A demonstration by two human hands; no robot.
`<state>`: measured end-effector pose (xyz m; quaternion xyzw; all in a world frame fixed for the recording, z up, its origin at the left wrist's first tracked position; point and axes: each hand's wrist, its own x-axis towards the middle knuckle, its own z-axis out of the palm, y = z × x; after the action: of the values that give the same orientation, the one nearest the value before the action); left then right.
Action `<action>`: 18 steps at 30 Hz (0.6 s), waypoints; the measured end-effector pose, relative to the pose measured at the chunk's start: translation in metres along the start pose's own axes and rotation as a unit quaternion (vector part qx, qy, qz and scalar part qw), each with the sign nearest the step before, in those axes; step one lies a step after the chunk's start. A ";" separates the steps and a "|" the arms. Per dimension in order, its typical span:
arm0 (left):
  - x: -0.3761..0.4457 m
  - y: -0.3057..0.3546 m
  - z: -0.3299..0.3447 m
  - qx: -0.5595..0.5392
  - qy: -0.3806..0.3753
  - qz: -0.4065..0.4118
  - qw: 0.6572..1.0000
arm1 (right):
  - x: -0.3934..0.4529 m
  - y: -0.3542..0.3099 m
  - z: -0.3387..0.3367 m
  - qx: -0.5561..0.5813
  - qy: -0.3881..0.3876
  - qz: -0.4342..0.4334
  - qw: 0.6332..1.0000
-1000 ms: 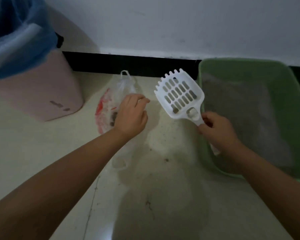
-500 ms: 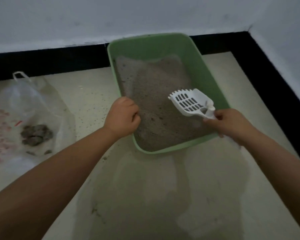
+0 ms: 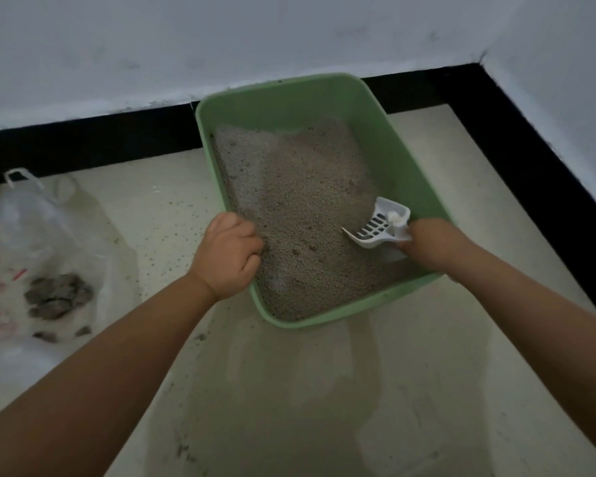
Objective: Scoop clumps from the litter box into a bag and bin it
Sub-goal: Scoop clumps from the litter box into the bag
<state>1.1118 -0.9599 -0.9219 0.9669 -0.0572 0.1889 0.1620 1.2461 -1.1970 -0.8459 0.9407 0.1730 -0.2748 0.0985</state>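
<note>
Gripping the scoop (image 3: 375,227) in the litter box (image 3: 403,160), the right hand (image 3: 430,244) must dig next, while the left hand (image 3: 229,258) clutches the rim.

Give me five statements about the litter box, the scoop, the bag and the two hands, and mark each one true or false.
1. The right hand holds the white scoop inside the green litter box. True.
2. The left hand grips the plastic bag. False: it grips the box's left rim.
3. Grey clumps lie in the bag. True.
4. The bag lies to the right of the box. False: to its left.
5. The box is empty. False: it holds litter.
</note>
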 end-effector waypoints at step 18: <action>0.001 -0.004 0.007 0.017 -0.005 -0.001 1.000 | 0.056 -0.025 0.035 0.189 0.139 -0.045 0.971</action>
<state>1.1162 -0.9581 -0.9291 0.9705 -0.0544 0.1844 0.1457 1.2637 -1.1683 -0.9085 0.9625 0.1720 -0.1729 -0.1187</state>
